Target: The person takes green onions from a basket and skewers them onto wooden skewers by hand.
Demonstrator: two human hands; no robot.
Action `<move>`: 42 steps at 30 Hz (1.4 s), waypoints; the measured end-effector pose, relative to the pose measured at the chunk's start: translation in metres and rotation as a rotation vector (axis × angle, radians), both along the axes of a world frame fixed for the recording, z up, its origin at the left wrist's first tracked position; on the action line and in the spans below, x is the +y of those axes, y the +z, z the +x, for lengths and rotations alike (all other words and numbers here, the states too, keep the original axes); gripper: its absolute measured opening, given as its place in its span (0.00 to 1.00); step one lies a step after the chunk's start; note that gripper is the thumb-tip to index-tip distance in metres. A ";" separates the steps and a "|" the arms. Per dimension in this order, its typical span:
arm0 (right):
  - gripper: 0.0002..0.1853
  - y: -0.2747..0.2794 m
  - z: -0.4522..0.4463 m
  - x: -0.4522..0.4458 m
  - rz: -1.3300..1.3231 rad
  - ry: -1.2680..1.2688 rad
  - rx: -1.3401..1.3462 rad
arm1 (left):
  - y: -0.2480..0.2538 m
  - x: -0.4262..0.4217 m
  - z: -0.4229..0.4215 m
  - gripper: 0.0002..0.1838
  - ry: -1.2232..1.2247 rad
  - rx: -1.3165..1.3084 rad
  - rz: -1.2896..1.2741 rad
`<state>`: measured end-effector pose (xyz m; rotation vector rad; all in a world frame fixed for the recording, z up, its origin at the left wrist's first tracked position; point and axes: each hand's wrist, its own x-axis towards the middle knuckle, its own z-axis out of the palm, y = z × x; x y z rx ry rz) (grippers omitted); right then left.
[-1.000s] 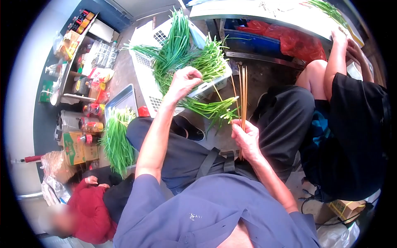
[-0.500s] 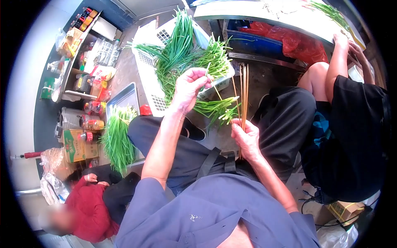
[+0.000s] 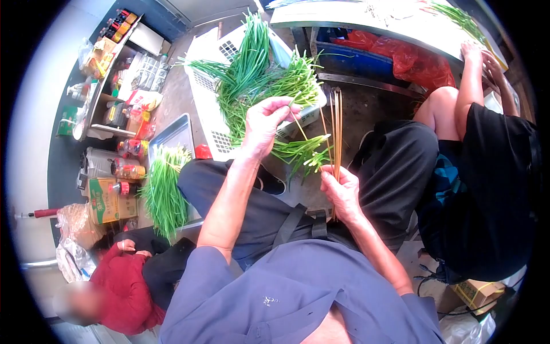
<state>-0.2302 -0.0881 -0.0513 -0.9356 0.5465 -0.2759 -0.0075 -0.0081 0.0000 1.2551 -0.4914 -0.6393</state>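
Left hand (image 3: 263, 127), frame centre: fingers pinched together on what appears to be a thin green stalk (image 3: 293, 104), at the upper end of a slanted stick (image 3: 299, 126). Right hand (image 3: 342, 192), lower right of it: fingers closed around upright sticks (image 3: 338, 126). Bunched stalks (image 3: 295, 151) lie between. Good practice: steady the slanted stick; keep fingertips off its point.
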 end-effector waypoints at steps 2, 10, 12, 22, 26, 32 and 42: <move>0.10 -0.001 0.000 0.000 0.005 -0.003 0.001 | -0.001 -0.001 -0.002 0.10 0.001 0.009 0.000; 0.10 0.001 0.000 -0.001 0.025 0.005 -0.003 | -0.004 0.001 -0.002 0.09 0.010 0.090 -0.069; 0.10 0.002 0.000 0.000 0.020 0.003 0.003 | -0.004 0.001 -0.002 0.09 0.005 0.043 -0.047; 0.10 -0.001 -0.001 0.000 -0.002 0.011 0.019 | -0.005 0.002 -0.004 0.09 0.000 -0.026 -0.018; 0.09 0.002 -0.002 -0.002 0.007 0.005 0.024 | 0.001 0.003 -0.004 0.06 -0.040 0.065 -0.018; 0.09 0.000 -0.003 0.000 -0.003 0.013 0.026 | 0.000 0.011 0.010 0.06 -0.161 0.202 0.080; 0.10 0.006 -0.001 0.000 0.039 -0.014 0.026 | 0.016 0.009 -0.019 0.04 -0.299 -0.104 0.315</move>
